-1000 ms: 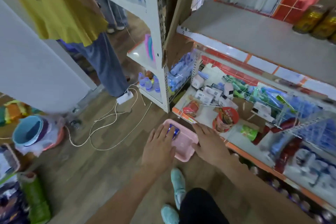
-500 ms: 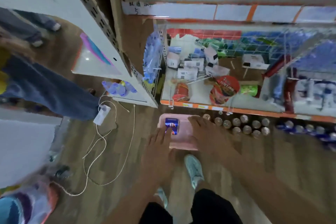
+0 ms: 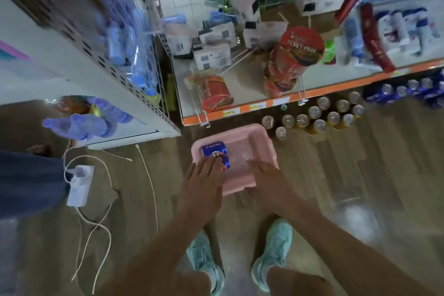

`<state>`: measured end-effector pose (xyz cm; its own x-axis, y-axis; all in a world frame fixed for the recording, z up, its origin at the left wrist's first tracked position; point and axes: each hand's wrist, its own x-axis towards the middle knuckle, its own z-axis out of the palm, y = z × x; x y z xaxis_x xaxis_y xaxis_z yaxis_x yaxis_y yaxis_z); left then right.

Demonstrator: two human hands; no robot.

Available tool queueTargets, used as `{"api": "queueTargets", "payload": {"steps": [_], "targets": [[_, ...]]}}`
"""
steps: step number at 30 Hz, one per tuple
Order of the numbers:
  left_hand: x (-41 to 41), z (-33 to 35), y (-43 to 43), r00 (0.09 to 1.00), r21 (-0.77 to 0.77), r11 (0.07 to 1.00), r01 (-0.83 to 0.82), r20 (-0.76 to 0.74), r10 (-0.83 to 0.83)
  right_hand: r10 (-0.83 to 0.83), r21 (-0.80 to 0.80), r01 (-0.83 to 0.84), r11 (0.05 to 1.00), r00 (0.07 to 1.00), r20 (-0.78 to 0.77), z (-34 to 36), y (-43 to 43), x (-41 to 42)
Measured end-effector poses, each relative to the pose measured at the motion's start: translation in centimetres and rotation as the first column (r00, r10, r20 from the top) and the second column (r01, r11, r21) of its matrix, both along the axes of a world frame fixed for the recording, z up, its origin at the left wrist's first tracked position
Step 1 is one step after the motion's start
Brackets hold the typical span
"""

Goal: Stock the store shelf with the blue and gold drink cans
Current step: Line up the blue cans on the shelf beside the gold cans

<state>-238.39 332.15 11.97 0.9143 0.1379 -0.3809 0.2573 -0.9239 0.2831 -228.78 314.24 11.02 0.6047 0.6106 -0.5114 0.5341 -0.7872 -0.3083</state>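
A pink basket [image 3: 262, 131] sits on the wooden floor in front of the shelf. Two blue cans [image 3: 213, 149] lie on their sides in its left half. My left hand [image 3: 201, 185] reaches in with straight fingers, fingertips touching the nearer blue can. My right hand [image 3: 269, 182] lies over the basket's near right corner, fingers spread on the mesh bottom and thumb at the near rim. Several gold cans [image 3: 319, 125] stand upright just beyond the basket, under the orange shelf edge [image 3: 336, 90]. More blue cans [image 3: 398, 91] stand in a row to their right.
The shelf above the cans holds red noodle cups [image 3: 288, 67] and small boxes behind wire dividers. A white shelf unit with water bottles [image 3: 79, 125] stands at left. A white power strip [image 3: 79, 185] with cables lies on the floor beside a person's leg [image 3: 28, 182].
My view has tilted down and closer to the floor, bringing the standing cans into sight. Both hands stay at the basket, and my left fingers have slid onto the blue can.
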Motion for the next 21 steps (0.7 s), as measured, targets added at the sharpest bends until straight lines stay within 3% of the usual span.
{"api": "queueTargets", "payload": {"steps": [2,7,11,15,19,21], "targets": [[0.0,-5.8,0.7,0.998,0.033,0.998,0.048,-0.028,-0.048,0.034,-0.042,-0.034,0.999,0.999,-0.011,-5.3,0.4,0.3],[2.9,-22.6,2.9,0.979,0.132,0.971,0.201,0.016,-0.205,0.001,0.036,0.000,0.999,1.000,-0.019,-21.3,2.3,1.7],[5.6,-33.0,4.4,0.981,0.202,0.960,0.195,-0.018,-0.195,0.126,0.083,-0.128,0.988,0.992,0.022,-31.6,3.4,2.4],[6.7,-37.6,5.0,0.975,0.282,0.936,0.211,0.007,-0.222,0.161,0.120,-0.168,0.978,0.985,0.069,-37.7,4.0,1.9],[7.5,-39.1,5.5,0.971,0.242,0.953,0.184,0.103,-0.214,0.108,0.203,-0.133,0.970,0.985,0.132,-40.2,4.6,1.6],[7.8,-39.2,5.9,0.970,0.204,0.957,0.207,0.082,-0.228,0.089,0.232,-0.113,0.966,0.990,0.112,-40.2,4.7,1.6]]}}
